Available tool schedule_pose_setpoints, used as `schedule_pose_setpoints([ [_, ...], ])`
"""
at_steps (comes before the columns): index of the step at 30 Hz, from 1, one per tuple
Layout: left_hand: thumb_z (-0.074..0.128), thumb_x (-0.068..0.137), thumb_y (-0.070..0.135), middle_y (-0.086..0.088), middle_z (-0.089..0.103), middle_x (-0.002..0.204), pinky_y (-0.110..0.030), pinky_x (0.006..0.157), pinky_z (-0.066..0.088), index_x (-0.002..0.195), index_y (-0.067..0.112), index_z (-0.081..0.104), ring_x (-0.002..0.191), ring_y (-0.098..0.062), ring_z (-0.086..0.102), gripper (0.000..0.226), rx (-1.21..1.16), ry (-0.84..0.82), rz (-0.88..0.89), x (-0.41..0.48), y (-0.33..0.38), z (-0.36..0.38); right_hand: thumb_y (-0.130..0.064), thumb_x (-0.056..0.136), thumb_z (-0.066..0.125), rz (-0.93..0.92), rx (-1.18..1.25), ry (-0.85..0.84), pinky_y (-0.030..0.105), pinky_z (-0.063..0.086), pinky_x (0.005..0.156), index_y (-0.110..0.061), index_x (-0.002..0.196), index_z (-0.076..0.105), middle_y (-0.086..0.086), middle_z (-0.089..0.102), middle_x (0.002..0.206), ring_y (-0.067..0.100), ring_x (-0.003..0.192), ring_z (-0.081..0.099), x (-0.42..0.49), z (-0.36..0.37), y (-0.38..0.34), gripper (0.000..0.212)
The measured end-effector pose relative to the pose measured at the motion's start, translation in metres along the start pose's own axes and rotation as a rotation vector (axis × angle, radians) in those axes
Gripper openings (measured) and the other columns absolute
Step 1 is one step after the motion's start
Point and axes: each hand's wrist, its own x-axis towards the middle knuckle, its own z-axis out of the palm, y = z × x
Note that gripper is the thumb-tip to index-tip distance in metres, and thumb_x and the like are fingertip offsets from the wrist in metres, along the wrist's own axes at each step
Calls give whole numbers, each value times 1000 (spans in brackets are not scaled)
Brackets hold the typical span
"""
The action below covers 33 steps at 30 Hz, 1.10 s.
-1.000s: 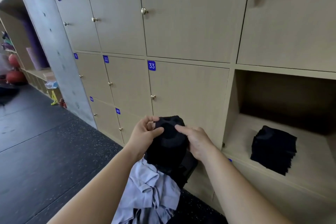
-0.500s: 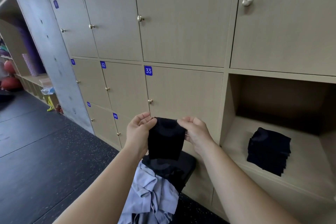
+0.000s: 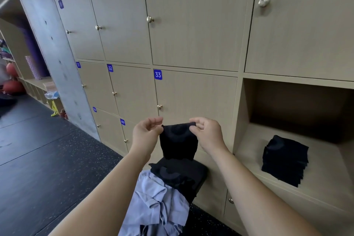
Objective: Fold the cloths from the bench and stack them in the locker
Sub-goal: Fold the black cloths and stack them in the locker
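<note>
The left hand and the right hand each pinch one top corner of a black cloth, which hangs in front of the closed locker doors, above the bench pile. The cloth appears thin, light and limp; it drapes straight down with no stiffness, so grip belongs at the corners, with the top edge kept taut. Whether it is already doubled cannot be confirmed, as the dark fabric hides any layering. The finished stack sits in the open locker to the right.
</note>
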Motion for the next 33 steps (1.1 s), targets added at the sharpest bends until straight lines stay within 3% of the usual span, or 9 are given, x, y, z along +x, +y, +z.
schedule_pose_setpoints([
  [3,75,83,14,4,68,104,-8,65,44,112,20,67,88,-8,62,31,253,-173,-33,2,8,-1,-7,87,63,6,8,-40,30,56,81,-20,92,71,2,73,91,16,88,69,2,-1,-4,17],
  [6,83,70,47,12,61,117,-25,89,46,118,30,66,102,-10,56,53,630,-265,71,8,11,-1,-6,86,63,20,70,-77,34,57,77,-15,92,73,5,74,87,26,83,70,2,-5,-10,14],
  [9,77,67,63,17,50,117,-35,100,28,109,42,65,113,-8,36,49,923,-300,212,10,13,4,-6,86,63,14,135,-125,22,55,68,-13,95,73,7,75,88,18,80,71,2,-9,-14,14],
  [11,77,71,58,18,57,109,-35,94,31,93,39,64,107,-7,43,32,854,-336,247,13,14,7,-4,87,63,14,196,-147,17,51,64,-10,95,72,10,75,89,15,75,69,3,-11,-18,14],
  [15,76,84,28,6,63,69,-26,61,45,76,18,62,61,-6,57,19,548,-426,194,14,20,10,-8,84,71,13,231,-117,12,50,66,-7,103,68,13,72,94,14,79,66,6,-17,-24,19],
  [19,70,90,28,4,62,66,-18,54,42,78,12,61,58,-7,57,21,405,-442,177,13,34,8,-35,68,84,118,206,-194,18,46,81,-18,126,55,1,57,120,13,110,58,10,-27,-19,66],
  [21,67,90,31,-1,65,70,-20,56,45,82,9,63,62,-11,60,23,291,-484,132,15,40,5,-25,70,83,193,288,-334,20,45,87,-13,135,45,2,53,132,14,119,54,8,-30,-15,76],
  [27,62,94,34,-3,64,68,-19,50,42,82,4,64,56,-11,56,33,297,-303,146,23,39,7,-12,66,77,160,333,-424,40,52,95,-13,116,58,11,71,110,25,104,67,2,-25,-5,54],
  [33,56,98,35,3,60,67,-13,48,38,77,16,59,56,-6,53,28,339,-173,163,21,26,14,-9,76,73,115,330,-277,29,52,75,-16,107,48,10,69,108,19,90,65,-2,-23,3,40],
])
